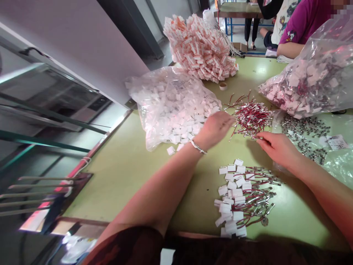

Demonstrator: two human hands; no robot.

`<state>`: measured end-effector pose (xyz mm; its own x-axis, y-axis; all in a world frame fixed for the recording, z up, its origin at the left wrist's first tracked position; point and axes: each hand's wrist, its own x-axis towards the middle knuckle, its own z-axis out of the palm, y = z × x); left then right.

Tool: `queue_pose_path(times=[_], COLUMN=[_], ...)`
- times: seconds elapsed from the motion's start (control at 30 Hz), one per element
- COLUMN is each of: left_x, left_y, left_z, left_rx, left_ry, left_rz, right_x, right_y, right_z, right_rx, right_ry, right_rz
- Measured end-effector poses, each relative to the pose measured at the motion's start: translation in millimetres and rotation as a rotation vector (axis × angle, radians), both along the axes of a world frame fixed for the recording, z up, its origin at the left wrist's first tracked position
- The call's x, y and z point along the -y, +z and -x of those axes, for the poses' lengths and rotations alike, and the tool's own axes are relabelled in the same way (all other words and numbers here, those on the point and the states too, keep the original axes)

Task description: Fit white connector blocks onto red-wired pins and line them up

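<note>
A heap of short red wires (255, 116) with metal ends lies on the green table between my hands. My left hand (216, 128), a silver bracelet at its wrist, reaches to the heap's left edge. Its fingers are pressed together and slightly blurred; what they hold is hidden. At the heap's near right edge, my right hand (277, 146) has thumb and forefinger pinched at the metal end of a red wire. Closer to me lie rows of finished pieces, white plastic housings (231, 200) with red wires (255, 200) and metal ends pointing right.
An open clear bag of white housings (173, 106) lies left of the heap. Small metal parts (306, 132) rest on clear plastic at right. Behind stand a stack of white-and-orange pieces (201, 49), a tape roll (223, 86) and another filled bag (309, 81). A person in purple (299, 27) sits across.
</note>
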<state>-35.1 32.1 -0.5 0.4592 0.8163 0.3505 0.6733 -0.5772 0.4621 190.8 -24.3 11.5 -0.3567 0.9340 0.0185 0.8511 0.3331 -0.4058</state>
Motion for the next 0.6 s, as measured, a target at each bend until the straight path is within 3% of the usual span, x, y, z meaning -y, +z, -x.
queue_pose_path(times=[0.13,0.27,0.43,0.5,0.6], left_x=[-25,-28,-16,-8,8], left_y=[-12.6,-19.3,-3.7,5.3,12.2], left_z=[31,35,23,13,-7], left_rx=[-0.339,-0.343,0.110,0.367,0.622], left_ry=[0.173,0.215,0.264,0.247,0.102], left_rz=[0.017,0.090,0.228,0.401,0.689], right_x=[-2,-3,-3,-2,0], right_y=[-0.7,-4.3,-6.7,-5.7,-3.6], right_z=[-8,-11,-15,-15,-15], right_rx=[-0.087,-0.167,-0.254,-0.260,-0.259], right_ry=[-0.031,-0.034,-0.111,-0.100,-0.085], right_rz=[0.053,0.079,-0.024,-0.058,-0.108])
